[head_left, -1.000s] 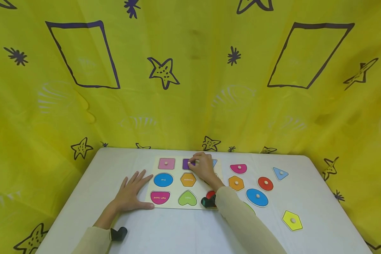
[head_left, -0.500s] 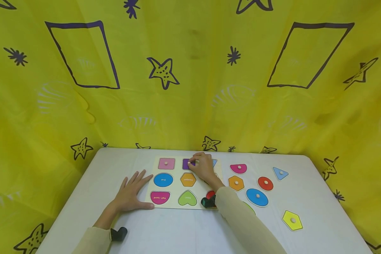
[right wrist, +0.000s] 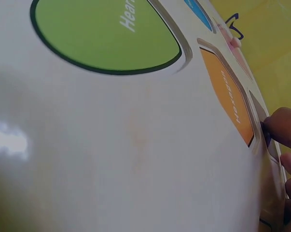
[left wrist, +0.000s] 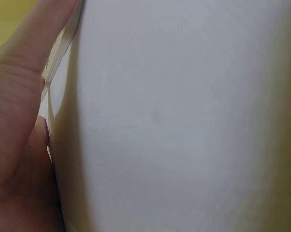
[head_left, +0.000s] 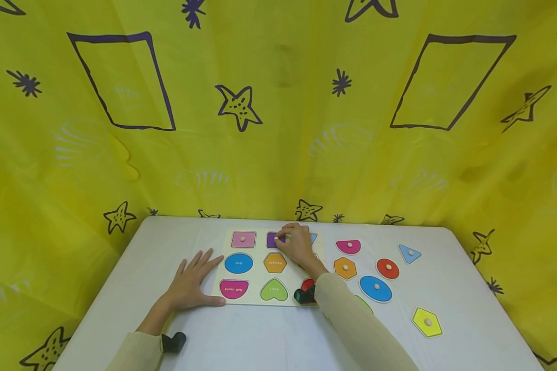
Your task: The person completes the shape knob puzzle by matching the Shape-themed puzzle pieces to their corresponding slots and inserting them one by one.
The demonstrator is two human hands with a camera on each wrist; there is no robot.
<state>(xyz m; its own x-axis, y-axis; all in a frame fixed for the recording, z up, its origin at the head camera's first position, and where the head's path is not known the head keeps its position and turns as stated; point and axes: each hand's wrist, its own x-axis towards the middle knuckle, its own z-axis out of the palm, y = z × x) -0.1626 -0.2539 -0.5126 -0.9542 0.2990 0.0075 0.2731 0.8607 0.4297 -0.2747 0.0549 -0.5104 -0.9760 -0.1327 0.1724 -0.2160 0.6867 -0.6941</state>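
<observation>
A white shape puzzle board [head_left: 256,275] lies on the table in the head view, with printed recesses for an oval, hexagon, half round, heart and others. My right hand [head_left: 299,247] pinches the small knob of a purple puzzle piece [head_left: 271,240] in the board's far row; its fingers and wrist cover part of the right column. In the right wrist view, the fingers [right wrist: 283,126] are at that piece beyond the hexagon recess [right wrist: 227,96]. My left hand [head_left: 187,283] lies spread on the table, thumb and fingertips at the board's left edge. A pink piece [head_left: 243,239] with a knob sits in the far-left recess.
Loose knobbed pieces lie right of the board: a magenta half round [head_left: 348,247], orange hexagon [head_left: 345,268], red circle [head_left: 388,268], blue oval [head_left: 375,288], light blue triangle [head_left: 409,253] and yellow pentagon [head_left: 427,322]. A green piece [head_left: 364,303] is partly behind the right sleeve. A yellow curtain [head_left: 278,154] hangs behind the table.
</observation>
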